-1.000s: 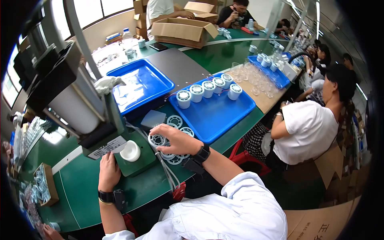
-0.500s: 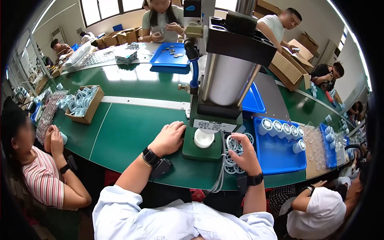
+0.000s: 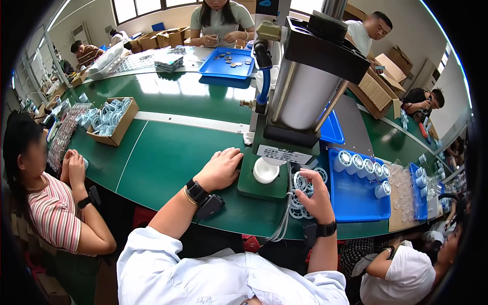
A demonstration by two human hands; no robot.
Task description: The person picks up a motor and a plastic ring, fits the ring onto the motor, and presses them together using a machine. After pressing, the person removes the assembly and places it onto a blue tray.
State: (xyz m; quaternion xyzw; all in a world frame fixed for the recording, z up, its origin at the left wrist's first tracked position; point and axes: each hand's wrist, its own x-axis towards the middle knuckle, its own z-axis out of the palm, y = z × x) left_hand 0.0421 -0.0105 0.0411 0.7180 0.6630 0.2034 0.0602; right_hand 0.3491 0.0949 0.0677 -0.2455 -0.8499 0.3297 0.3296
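A pneumatic press (image 3: 300, 96) stands in front of me, its green base (image 3: 262, 190) on the bench. On that base, under the press head, sits a round white cup-shaped part (image 3: 266, 171). My left hand (image 3: 219, 170) lies with fingers stretched out against the left side of the base and holds nothing. To the right of the base my right hand (image 3: 316, 197) is raised, thumb and fingers apart, over a pile of pale blue spoked rings (image 3: 301, 209). Nothing shows between its fingers, though some rings are partly hidden behind them.
At right, a blue tray (image 3: 356, 203) holds several light-blue cylindrical housings (image 3: 357, 162). A cardboard box (image 3: 118, 133) of pale blue parts stands left. Grey cables (image 3: 281, 223) hang over the bench's front edge. Co-workers sit close on both sides; another works across at a blue tray (image 3: 226, 68).
The whole view has shifted, so the press and bench appear farther right. My hands keep nearly the same places beside the press base. The white part stays on it.
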